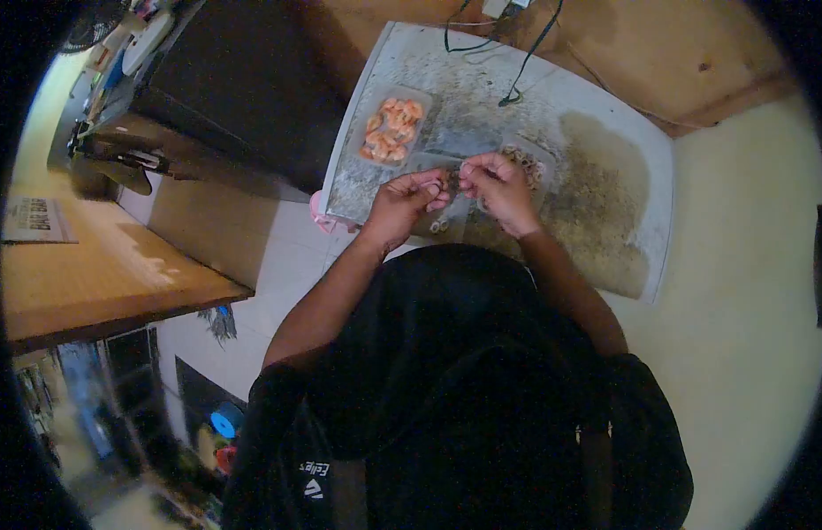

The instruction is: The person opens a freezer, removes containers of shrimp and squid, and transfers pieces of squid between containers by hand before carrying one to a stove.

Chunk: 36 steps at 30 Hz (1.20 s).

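Observation:
My left hand (406, 207) and my right hand (501, 192) are close together over the table, both with fingertips pinched. Between the left fingertips is a small pale, curled piece that looks like a shrimp (437, 185). What the right fingertips grip is too small to make out. Beneath my hands stands a clear plastic container (426, 162), partly hidden, with a few pale curled pieces (439, 226) near its front. Behind my right hand, another container (542, 160) holds several small brownish-pale curled pieces. Orange shrimps (393, 129) fill a clear tub (426, 106) at the left.
The worn white table (482, 66) has a large brown stained patch on its right side. A dark cable (522, 81) trails onto its back edge. A dark cabinet (243, 79) stands at the left, a pale wall (738, 265) at the right. A wooden counter (119, 265) juts in further left.

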Each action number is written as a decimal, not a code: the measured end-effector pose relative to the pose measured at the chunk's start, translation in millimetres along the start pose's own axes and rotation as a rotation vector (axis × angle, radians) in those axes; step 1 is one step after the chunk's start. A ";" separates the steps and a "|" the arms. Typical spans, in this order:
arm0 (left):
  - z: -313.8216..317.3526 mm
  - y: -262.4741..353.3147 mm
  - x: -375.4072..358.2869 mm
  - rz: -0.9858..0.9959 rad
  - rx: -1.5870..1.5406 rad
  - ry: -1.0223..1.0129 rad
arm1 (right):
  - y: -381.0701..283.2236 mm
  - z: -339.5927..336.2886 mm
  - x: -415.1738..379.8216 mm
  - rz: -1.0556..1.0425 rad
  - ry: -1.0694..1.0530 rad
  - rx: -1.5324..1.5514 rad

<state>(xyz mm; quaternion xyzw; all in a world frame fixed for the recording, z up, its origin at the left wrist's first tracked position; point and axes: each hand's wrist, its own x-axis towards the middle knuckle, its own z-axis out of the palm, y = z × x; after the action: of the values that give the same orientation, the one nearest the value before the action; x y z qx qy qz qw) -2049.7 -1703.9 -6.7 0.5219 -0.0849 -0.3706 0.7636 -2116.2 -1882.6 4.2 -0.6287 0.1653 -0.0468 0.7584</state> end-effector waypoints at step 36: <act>-19.1 -14.3 13.9 0.520 1.316 -0.106 | 17.7 -139.1 18.0 -0.314 0.285 -0.921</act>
<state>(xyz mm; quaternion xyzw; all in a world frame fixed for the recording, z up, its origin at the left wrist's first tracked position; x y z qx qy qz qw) -2036.7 -1701.5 -31.0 0.8190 -0.4500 -0.0728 0.3485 -2144.7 -2014.5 -38.0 -0.9025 0.1742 -0.1679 0.3563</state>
